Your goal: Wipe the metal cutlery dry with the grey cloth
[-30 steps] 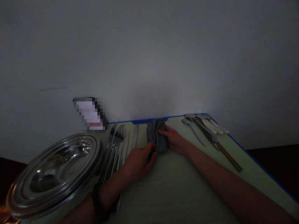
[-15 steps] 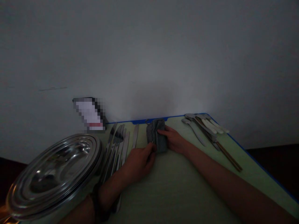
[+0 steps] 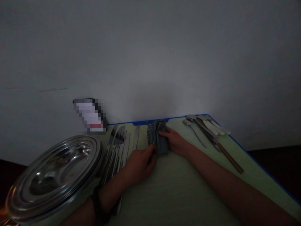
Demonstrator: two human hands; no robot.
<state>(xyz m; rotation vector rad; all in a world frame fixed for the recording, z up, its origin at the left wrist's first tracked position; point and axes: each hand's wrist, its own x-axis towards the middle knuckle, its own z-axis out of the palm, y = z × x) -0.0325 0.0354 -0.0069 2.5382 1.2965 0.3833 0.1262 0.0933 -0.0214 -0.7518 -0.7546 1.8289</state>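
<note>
In the head view my right hand point(image 3: 175, 140) is closed on a folded grey cloth point(image 3: 161, 138) with a checked part, thumb on top. My left hand point(image 3: 142, 161) pinches at the cloth's near left edge, on what looks like the handle end of a metal utensil; the cloth hides most of it. A small metal tip point(image 3: 148, 121) pokes out past the cloth's far end; its kind is too dark to tell. One table knife point(image 3: 136, 137) lies just left of the cloth.
Several table knives point(image 3: 117, 147) lie left, beside a stack of oval metal trays point(image 3: 77, 188). A blurred-out phone-like device point(image 3: 90, 114) leans on the wall. Spoons point(image 3: 195, 131), white-handled cutlery point(image 3: 213, 128) and wooden chopsticks point(image 3: 230, 157) lie right on the blue-edged green table point(image 3: 178, 194).
Hardly anything differs. Both hands stay at the cloth in nearly the same pose, and the small metal tip beyond it has shifted slightly.
</note>
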